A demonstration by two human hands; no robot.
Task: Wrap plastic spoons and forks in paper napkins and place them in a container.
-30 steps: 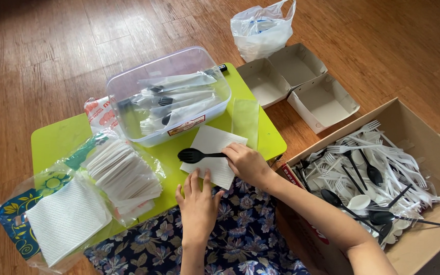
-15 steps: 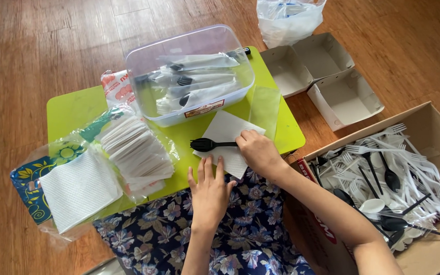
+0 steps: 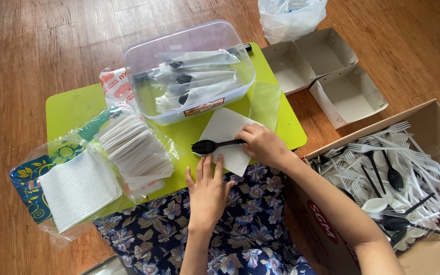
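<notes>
Presently, your right hand (image 3: 263,145) lay knuckles-up across the white napkin (image 3: 225,133), its fingers curled down over the handle of the black plastic spoon (image 3: 207,146) and grasping it against the paper. Your left hand (image 3: 207,191) rested flat and released, fingers straight and together, with the fingertips touching the napkin's near edge just below the spoon's bowl.

The napkin sat as a tilted square on the lime-green table (image 3: 70,104), near its front edge, just in front of the clear plastic tub (image 3: 192,71). The spoon lay across the napkin, bowl pointing to your left and hanging past the napkin's edge.

Your right palm hid the end of the spoon handle and one corner of the napkin. Wrapped cutlery inside the tub was blurred by its walls. The cardboard box (image 3: 434,117) of loose cutlery at your right was cut off by the frame edge.
</notes>
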